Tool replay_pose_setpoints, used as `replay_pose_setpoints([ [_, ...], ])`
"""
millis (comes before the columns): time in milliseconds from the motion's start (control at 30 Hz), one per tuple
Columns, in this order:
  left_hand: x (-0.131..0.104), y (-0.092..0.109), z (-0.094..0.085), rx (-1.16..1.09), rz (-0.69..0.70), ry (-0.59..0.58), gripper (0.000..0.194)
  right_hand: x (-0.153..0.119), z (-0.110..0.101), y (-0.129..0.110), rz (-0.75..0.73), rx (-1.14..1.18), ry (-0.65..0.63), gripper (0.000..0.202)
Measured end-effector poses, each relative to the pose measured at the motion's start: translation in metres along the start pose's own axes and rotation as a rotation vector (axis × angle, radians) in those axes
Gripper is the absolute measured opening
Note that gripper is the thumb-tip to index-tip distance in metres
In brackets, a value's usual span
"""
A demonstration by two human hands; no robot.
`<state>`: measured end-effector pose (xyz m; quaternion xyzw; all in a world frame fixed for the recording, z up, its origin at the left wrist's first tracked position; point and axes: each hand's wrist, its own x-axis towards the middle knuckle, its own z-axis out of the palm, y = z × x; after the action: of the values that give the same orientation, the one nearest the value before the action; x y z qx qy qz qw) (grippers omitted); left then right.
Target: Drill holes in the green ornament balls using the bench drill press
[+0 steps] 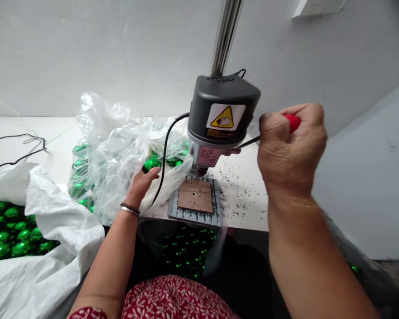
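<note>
My right hand point(291, 150) is wrapped around the red grip point(293, 123) of the drill press lever. The dark grey drill press point(219, 95) stands in front of me, with its chuck point(201, 170) above a square brown board point(196, 201) that has a small hole. Left of the drill, my left hand point(144, 179) holds a shiny green bauble point(152, 162), its thumb along the near side and its other fingers mostly hidden. The bauble is at the edge of a crumpled clear plastic bag point(111, 133).
The board lies on a slotted metal base point(174, 212) with dark shavings point(241, 195) around it. A white sack point(63, 226) at left holds many green baubles point(15, 230). More small green ones point(189, 250) sit below the table edge. A black cord point(166, 150) hangs beside the drill.
</note>
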<state>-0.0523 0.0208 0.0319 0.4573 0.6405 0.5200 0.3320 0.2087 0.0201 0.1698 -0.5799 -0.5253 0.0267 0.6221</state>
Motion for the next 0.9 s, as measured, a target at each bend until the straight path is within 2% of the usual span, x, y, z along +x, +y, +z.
replay_pose_setpoints([
  [100,-0.022,0.009,-0.008,0.000,0.105,-0.099,0.065,0.000,0.001,0.006,-0.048,0.004,0.005,0.017],
  [167,-0.034,0.012,-0.007,0.008,0.116,-0.201,0.072,-0.001,0.002,0.009,-0.073,0.008,0.005,0.018],
  [267,-0.046,0.014,0.004,0.051,0.127,-0.394,0.067,-0.001,0.002,0.008,-0.087,0.028,0.004,0.019],
  [333,-0.051,0.014,0.015,0.109,0.169,-0.473,0.057,-0.001,0.001,0.005,-0.058,0.040,-0.009,0.019],
  [433,-0.055,0.011,0.033,0.224,0.202,-0.495,0.050,0.000,-0.001,0.000,-0.008,0.032,-0.034,0.020],
  [567,-0.054,0.000,0.048,0.355,0.148,-0.495,0.052,0.000,-0.002,-0.002,-0.041,0.060,-0.053,0.022],
  [733,-0.048,-0.014,0.056,0.413,0.090,-0.459,0.063,-0.001,-0.003,-0.007,-0.005,0.046,-0.075,0.025],
  [900,-0.047,-0.008,0.061,0.505,0.140,-0.448,0.052,0.000,-0.004,-0.003,0.008,0.050,-0.123,0.020],
])
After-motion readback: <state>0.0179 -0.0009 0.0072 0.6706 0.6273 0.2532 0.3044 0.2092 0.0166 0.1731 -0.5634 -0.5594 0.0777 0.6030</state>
